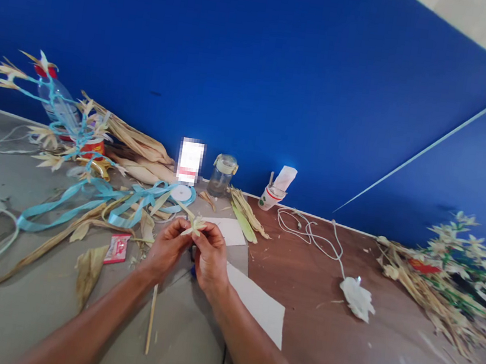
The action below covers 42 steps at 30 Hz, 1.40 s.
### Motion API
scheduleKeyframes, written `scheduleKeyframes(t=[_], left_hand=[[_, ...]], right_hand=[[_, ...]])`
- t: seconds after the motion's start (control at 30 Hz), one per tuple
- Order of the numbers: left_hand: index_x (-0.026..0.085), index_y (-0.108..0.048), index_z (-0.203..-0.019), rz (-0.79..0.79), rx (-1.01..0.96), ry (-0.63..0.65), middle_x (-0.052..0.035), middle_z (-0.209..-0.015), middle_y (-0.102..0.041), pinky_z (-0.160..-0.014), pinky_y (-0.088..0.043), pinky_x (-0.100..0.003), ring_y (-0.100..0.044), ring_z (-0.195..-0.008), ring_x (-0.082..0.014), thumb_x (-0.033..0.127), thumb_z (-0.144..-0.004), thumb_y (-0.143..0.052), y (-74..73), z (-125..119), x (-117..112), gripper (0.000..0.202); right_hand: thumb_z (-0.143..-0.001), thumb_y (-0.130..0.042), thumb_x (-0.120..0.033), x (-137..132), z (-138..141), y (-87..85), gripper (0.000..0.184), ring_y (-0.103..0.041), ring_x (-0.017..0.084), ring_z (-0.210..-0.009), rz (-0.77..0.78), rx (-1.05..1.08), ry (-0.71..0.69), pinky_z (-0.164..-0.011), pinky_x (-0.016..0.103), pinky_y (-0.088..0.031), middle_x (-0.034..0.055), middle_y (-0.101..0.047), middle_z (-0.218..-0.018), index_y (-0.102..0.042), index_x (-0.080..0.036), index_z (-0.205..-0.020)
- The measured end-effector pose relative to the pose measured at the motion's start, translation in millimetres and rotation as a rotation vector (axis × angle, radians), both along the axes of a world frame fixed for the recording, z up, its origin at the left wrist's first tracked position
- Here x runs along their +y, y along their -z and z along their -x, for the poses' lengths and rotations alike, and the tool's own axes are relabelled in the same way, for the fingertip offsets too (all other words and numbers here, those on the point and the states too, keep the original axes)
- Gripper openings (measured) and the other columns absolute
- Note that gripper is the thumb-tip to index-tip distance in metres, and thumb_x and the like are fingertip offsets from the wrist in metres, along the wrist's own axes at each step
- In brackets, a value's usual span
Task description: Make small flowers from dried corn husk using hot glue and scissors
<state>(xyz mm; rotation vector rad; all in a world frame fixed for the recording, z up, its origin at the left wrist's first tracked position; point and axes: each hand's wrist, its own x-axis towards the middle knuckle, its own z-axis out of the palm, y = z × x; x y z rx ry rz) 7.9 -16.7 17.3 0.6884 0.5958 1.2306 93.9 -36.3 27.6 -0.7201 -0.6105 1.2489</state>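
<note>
Head cam: blue wall (257, 76) at back, table (186, 342) below. Husks (140, 144) lie by wall, L side; blue ribbon (42, 225) loops in front. L hand (168, 245) & R hand (212, 254) nearly meet over table. Jar (221, 182) stands behind them, packet (116, 250) lies L. Smallest: pale flower (195, 227), above table, pinched btwn both hands' fingertips.

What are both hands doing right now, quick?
Left hand: closed, pinching the pale husk flower from its left side.
Right hand: closed, pinching the same flower from the right.
</note>
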Motion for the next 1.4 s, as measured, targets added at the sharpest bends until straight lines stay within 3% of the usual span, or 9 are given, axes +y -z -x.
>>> scheduleKeyframes(t=[0.3, 0.43, 0.6, 0.73, 1.0, 1.4], left_hand=[[0.017, -0.058, -0.073, -0.008, 0.016, -0.016, 0.0044, -0.065, -0.058, -0.057, -0.041, -0.017, -0.052, -0.06, -0.0066, 0.022, -0.063, -0.076, 3.4, 0, 2, 0.021], [0.016, -0.061, -0.076, -0.025, -0.006, -0.017, 0.0035, -0.067, -0.057, -0.055, -0.041, -0.016, -0.048, -0.058, -0.0056, 0.025, -0.066, -0.074, 3.0, 0, 2, 0.019], [0.016, -0.057, -0.069, 0.007, -0.063, 0.023, 0.0051, -0.058, -0.049, -0.053, -0.04, -0.016, -0.045, -0.054, -0.005, 0.027, -0.07, -0.071, 1.8, 0, 2, 0.018], [0.016, -0.059, -0.07, 0.014, -0.074, 0.067, 0.0037, -0.061, -0.051, -0.054, -0.041, -0.017, -0.046, -0.056, -0.0059, 0.026, -0.069, -0.072, 6.1, 1, 5, 0.016], [0.015, -0.064, -0.073, -0.062, -0.009, 0.139, 0.0015, -0.066, -0.055, -0.059, -0.044, -0.018, -0.05, -0.061, -0.0072, 0.024, -0.071, -0.071, 11.9, 7, 10, 0.011], [0.015, -0.066, -0.068, -0.09, 0.021, 0.12, 0.0013, -0.065, -0.057, -0.06, -0.042, -0.018, -0.05, -0.061, -0.0073, 0.027, -0.066, -0.075, 8.6, 8, 9, 0.015]], right_hand=[[-0.06, -0.071, -0.015, 0, -2, -2.6, 0.019, -0.054, 0.009, -0.068, 0.019, 0.055, -0.039, -0.071, 0.021, -0.042, -0.0051, -0.061, -0.072, -0.061, -0.02, -0.075], [-0.061, -0.07, -0.014, 2, -5, -2.7, 0.014, -0.054, 0.009, -0.064, 0.011, 0.048, -0.091, -0.064, 0.021, -0.043, -0.0036, -0.062, -0.07, -0.063, -0.019, -0.073], [-0.059, -0.072, -0.016, 4, -9, -1.1, 0.015, -0.055, 0.009, -0.063, 0.069, 0.014, -0.094, -0.062, 0.021, -0.044, -0.0031, -0.064, -0.069, -0.065, -0.019, -0.072], [-0.059, -0.074, -0.02, 6, -11, 0.4, 0.016, -0.056, 0.01, -0.065, 0.084, -0.036, -0.098, -0.064, 0.023, -0.046, -0.0024, -0.064, -0.071, -0.066, -0.02, -0.073], [-0.06, -0.074, -0.022, 6, -14, 3.0, 0.017, -0.055, 0.011, -0.071, -0.032, -0.136, -0.123, -0.069, 0.023, -0.044, -0.0021, -0.062, -0.077, -0.07, -0.022, -0.076], [-0.06, -0.076, -0.022, 9, -17, 6.4, 0.013, -0.05, 0.011, -0.075, -0.12, -0.231, -0.121, -0.068, 0.023, -0.043, -0.0015, -0.055, -0.083, -0.069, -0.023, -0.071]])
